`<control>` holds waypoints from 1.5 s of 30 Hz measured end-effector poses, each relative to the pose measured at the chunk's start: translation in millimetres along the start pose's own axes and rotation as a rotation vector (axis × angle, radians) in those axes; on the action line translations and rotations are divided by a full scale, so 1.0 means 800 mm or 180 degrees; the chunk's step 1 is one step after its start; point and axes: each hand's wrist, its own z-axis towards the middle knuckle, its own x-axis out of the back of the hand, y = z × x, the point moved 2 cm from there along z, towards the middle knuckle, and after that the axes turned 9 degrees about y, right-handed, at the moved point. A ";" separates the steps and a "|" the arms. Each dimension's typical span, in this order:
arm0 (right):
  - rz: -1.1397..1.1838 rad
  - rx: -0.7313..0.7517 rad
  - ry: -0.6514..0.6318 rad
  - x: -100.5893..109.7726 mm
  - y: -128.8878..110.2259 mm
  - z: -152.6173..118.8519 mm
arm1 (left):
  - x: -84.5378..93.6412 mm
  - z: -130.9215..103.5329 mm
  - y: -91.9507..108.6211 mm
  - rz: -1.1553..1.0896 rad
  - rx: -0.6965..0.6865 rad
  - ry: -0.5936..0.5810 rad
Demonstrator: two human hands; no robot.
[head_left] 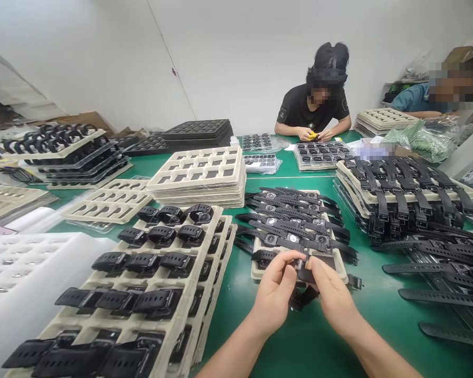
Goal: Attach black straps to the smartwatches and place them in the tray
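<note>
My left hand and my right hand meet low in the centre, both closed on a black watch. Fingers of each pinch its strap near the buckle, and the watch hangs below them in a loop. Just beyond is a cream tray bearing several black watches with straps laid out flat. One looped watch sits at the tray's near left, beside my left fingertips. A strap end with a buckle sticks out at the tray's right.
Stacked cream trays of looped watches stand at the left; empty trays are stacked behind. At the right, watches with open straps lie piled on trays. Across the green table a person in black handles something yellow; another person sits far right.
</note>
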 end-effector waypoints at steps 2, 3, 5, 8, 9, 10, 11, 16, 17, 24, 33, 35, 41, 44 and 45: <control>0.0215 -0.0184 0.0110 -0.002 0.006 -0.001 | -0.001 -0.001 0.000 -0.0093 -0.0015 -0.0129; 0.0325 -0.0250 0.0135 -0.003 0.009 -0.002 | -0.001 -0.001 -0.001 -0.0151 -0.0019 -0.0184; 0.0532 -0.0318 0.0118 -0.003 0.012 -0.003 | -0.001 0.000 -0.002 -0.0312 0.0008 -0.0274; 0.0697 -0.0367 0.0070 -0.003 0.013 -0.003 | -0.001 0.000 -0.002 -0.0479 0.0028 -0.0388; 0.0690 -0.0387 0.0063 -0.004 0.013 -0.003 | -0.001 0.000 -0.002 -0.0461 -0.0015 -0.0406; 0.0655 -0.0404 0.0057 -0.005 0.014 -0.003 | 0.000 0.000 -0.001 -0.0407 -0.0069 -0.0416; 0.0612 -0.0417 0.0049 -0.006 0.014 -0.003 | 0.000 0.000 -0.001 -0.0337 -0.0124 -0.0406; 0.0687 -0.0504 0.0153 -0.007 0.017 -0.003 | 0.001 0.000 -0.003 -0.0080 -0.0184 -0.0353; 0.0722 -0.0539 0.0168 -0.006 0.017 -0.003 | 0.001 0.000 -0.004 -0.0051 -0.0182 -0.0359; 0.0856 -0.0677 -0.0039 -0.003 0.020 0.000 | 0.003 0.001 0.002 0.0450 -0.0365 -0.0352; 0.0607 -0.0382 0.0185 -0.004 0.027 -0.002 | 0.001 0.002 0.002 0.1030 -0.0484 -0.0158; 0.0262 0.0037 0.0438 0.000 0.017 -0.003 | -0.001 0.004 0.003 0.0797 -0.0283 -0.0246; 0.0043 0.0014 -0.0481 0.017 -0.012 0.008 | -0.003 0.008 -0.002 -0.0245 0.0714 -0.0645; 0.0220 -0.0147 -0.0588 0.024 -0.021 0.014 | -0.007 0.005 -0.011 -0.0641 0.1306 -0.0862; 0.0294 -0.0153 -0.0416 0.026 -0.022 0.015 | -0.009 0.004 -0.015 -0.0739 0.1465 -0.0865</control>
